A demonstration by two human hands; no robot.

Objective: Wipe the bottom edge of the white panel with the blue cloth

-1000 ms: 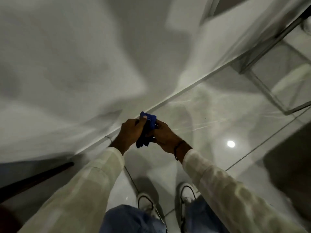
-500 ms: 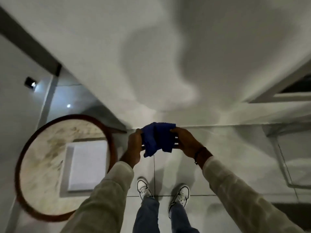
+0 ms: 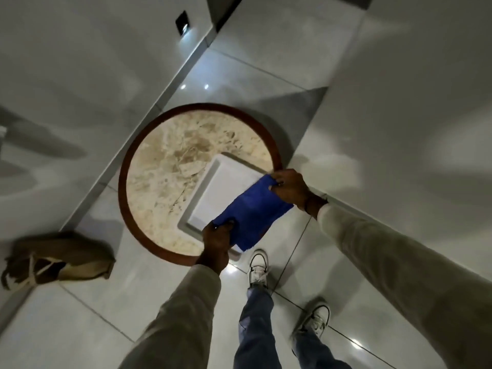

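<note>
A blue cloth (image 3: 250,217) is stretched flat between both hands, in front of me at waist height. My left hand (image 3: 217,237) pinches its lower left corner. My right hand (image 3: 288,186) grips its upper right corner. The white panel (image 3: 399,115) rises on the right; its bottom edge (image 3: 372,219) meets the glossy floor just behind my right wrist. The cloth hangs apart from the panel, over the rim of a round table.
A round table (image 3: 165,166) with a dark wooden rim and a beige stone top stands at the left, with a white square tray (image 3: 223,187) on it. A brown bag (image 3: 56,258) lies on the floor at far left. My white shoes (image 3: 257,267) stand on shiny tiles.
The view has swung left, bringing the round table to the centre. My hands have pulled apart, and the bunched cloth is now spread flat between them.
</note>
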